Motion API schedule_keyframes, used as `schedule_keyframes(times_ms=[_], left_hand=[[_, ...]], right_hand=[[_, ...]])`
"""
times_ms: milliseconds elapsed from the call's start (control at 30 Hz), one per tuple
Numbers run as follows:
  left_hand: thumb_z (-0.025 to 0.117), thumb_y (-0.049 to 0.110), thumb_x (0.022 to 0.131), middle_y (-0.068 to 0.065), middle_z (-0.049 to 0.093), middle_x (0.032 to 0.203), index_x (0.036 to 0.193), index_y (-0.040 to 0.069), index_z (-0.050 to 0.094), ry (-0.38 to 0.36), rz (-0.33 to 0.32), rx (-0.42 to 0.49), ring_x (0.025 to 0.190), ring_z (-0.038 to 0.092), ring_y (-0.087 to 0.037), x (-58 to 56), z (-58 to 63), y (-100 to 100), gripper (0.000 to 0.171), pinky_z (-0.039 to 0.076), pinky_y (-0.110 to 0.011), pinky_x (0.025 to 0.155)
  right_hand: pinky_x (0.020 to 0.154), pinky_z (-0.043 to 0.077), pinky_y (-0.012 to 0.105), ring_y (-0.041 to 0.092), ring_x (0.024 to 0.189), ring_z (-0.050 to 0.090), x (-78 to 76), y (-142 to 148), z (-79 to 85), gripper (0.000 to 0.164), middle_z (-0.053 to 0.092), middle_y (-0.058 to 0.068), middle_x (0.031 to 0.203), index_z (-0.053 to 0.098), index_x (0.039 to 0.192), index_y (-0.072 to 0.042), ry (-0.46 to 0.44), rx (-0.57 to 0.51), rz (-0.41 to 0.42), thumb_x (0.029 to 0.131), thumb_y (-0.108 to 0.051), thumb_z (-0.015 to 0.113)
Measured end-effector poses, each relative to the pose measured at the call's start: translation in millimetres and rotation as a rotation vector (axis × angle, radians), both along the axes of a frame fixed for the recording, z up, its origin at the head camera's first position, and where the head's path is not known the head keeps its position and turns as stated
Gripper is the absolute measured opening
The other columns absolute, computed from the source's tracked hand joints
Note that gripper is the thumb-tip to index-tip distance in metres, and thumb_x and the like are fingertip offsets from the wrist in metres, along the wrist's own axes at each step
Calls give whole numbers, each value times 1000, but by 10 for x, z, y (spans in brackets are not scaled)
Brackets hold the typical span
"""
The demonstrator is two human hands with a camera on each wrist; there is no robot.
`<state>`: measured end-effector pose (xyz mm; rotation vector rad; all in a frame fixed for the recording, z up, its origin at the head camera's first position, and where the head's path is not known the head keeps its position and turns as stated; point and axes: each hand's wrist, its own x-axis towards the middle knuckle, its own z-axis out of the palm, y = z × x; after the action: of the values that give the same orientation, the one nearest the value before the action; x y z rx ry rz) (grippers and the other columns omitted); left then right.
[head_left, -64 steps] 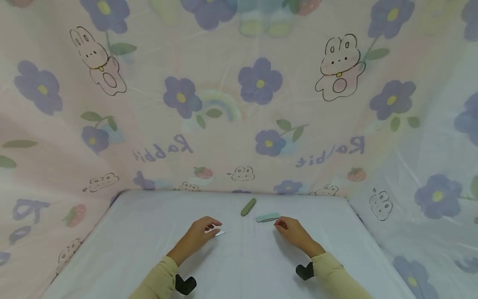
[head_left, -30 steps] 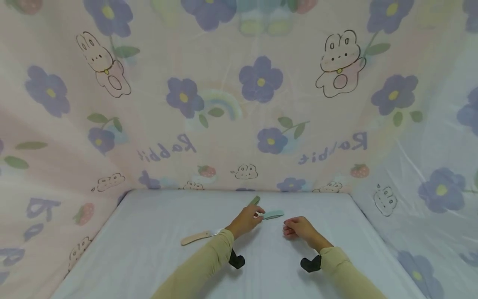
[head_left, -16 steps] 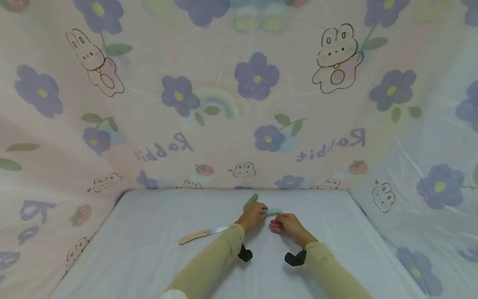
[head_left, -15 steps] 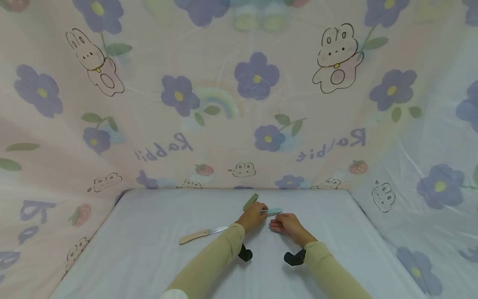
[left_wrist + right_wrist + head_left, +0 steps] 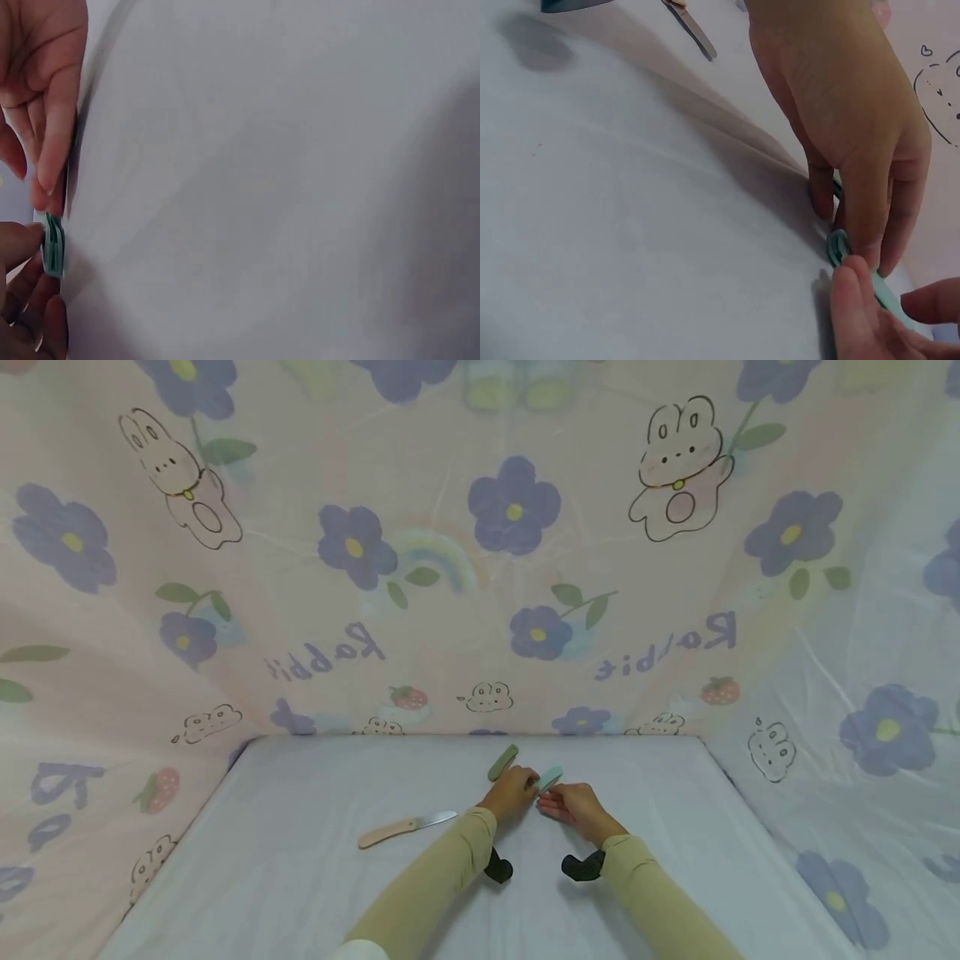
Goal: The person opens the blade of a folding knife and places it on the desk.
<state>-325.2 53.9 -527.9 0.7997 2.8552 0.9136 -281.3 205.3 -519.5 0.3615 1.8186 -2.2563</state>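
Note:
A mint-green folding knife (image 5: 551,778), folded, is between my two hands. My left hand (image 5: 513,793) pinches one end of it; in the left wrist view the thumb and fingers close on the mint handle (image 5: 53,251). My right hand (image 5: 573,808) comes from the other side, its fingers (image 5: 847,300) fairly straight and touching the knife, the thumb beside the handle. Just behind my left hand lies an olive-green folding knife (image 5: 502,762), folded. To the left rests a folding knife with a beige handle (image 5: 386,834) and its blade (image 5: 437,818) out.
The white cloth-covered table (image 5: 300,893) carries all the knives. A printed curtain (image 5: 450,635) encloses the back and both sides. Black camera mounts (image 5: 582,867) sit under both wrists.
My left hand has left the beige knife, now lying opened, and moved right to the mint knife. The mint knife has turned, its far end swinging up. My right hand has come closer to it.

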Motion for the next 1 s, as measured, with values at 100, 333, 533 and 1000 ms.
schedule_keyframes(times_ms=[100,333,533,1000], left_hand=[[61,12,90,-2,60,94,112,4,62,-34,9,65,88,54,-13,29,-20,5,23,46,-27,79],[59,10,91,-4,62,95,110,1,62,-96,21,229,89,57,-14,65,-45,40,21,47,-28,79],[59,10,91,-6,61,96,111,-1,61,-158,62,320,89,57,-17,153,34,76,23,47,-30,78],[65,16,88,-4,57,104,118,7,60,-395,131,619,91,57,-14,240,29,-90,31,50,-28,77]], right_hand=[[82,51,38,25,84,66,-2,9,-34,30,65,23,89,46,115,20,-8,-10,2,96,-3,41],[78,53,36,20,78,65,-31,1,-83,28,64,15,82,46,113,18,19,22,18,98,-6,42],[74,54,33,17,74,63,-31,-2,-85,25,62,11,79,48,108,13,24,45,-6,98,-10,45],[65,54,31,15,68,59,-11,-74,-109,17,59,8,77,55,94,7,172,142,-8,94,-10,54]])
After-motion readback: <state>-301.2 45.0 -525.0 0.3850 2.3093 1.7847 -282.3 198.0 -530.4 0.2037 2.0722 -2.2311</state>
